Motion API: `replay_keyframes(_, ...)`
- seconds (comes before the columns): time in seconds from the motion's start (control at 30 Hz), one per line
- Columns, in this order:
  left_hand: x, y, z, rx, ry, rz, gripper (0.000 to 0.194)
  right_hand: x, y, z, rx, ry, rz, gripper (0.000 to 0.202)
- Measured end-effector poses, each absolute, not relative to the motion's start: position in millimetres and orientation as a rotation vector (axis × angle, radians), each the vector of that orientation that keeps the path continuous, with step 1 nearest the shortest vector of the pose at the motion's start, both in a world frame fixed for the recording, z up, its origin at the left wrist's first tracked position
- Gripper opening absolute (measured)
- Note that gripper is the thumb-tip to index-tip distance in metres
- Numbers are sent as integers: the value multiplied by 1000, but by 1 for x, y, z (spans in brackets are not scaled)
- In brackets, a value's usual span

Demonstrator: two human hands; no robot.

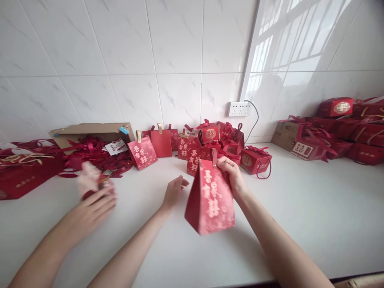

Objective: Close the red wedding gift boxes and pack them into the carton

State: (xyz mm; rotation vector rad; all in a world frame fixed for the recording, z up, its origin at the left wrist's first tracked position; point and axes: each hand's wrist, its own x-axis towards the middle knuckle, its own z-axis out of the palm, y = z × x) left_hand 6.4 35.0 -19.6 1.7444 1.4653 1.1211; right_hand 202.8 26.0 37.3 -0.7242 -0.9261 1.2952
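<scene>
Tapered red cardboard gift box with pale lettering (pixel 213 200): held up over white table (pixel 300 224), midway between front and back edges. Right hand (pixel 231 174) pinching box top beside strap. Left hand (pixel 174 193) half-curled, nothing held, just beside box. Smaller red boxes (pixel 161 143) along table's back edge. Co-worker's hand (pixel 100 206), toward left edge, with blurred pinkish item (pixel 89 180).

Right hand (pixel 232 176) gripping just right of the middle of the frame, left hand (pixel 174 193) loose near its centre.
The bare left forearm (pixel 132 250) slants up from the bottom edge, its fingers loosely bent and pointing right; the bare right forearm (pixel 276 236) slants up and leftward from the lower right, its fingers (pixel 225 164) curled inward.
</scene>
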Motion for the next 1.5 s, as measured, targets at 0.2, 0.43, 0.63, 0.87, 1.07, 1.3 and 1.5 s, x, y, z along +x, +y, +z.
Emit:
replay_keyframes(0.2,8,15,-7,1480,889,1262,57,195,27,34,-988,-1098,871,24)
replay_keyframes(0.43,12,0,-2,1913,1103,1020,39,191,15,40,-964,-1432,684,13)
replay_keyframes(0.63,9,1,-6,1917,1094,1010,37,190,10,42,-983,-1455,736,11)
replay_keyframes(0.87,7,0,-8,1884,987,1117,35,186,10,41,-971,-1461,761,16)
replay_keyframes(1.07,6,1,-9,1907,1002,1100,32,186,11,42,-971,-1453,778,15)
replay_keyframes(1.3,6,0,-8,1919,1007,1108,30,186,12,41,-956,-1426,790,16)
replay_keyframes(1.5,6,1,-8,1910,1010,1123,32,188,13,39,-870,-1396,777,20)
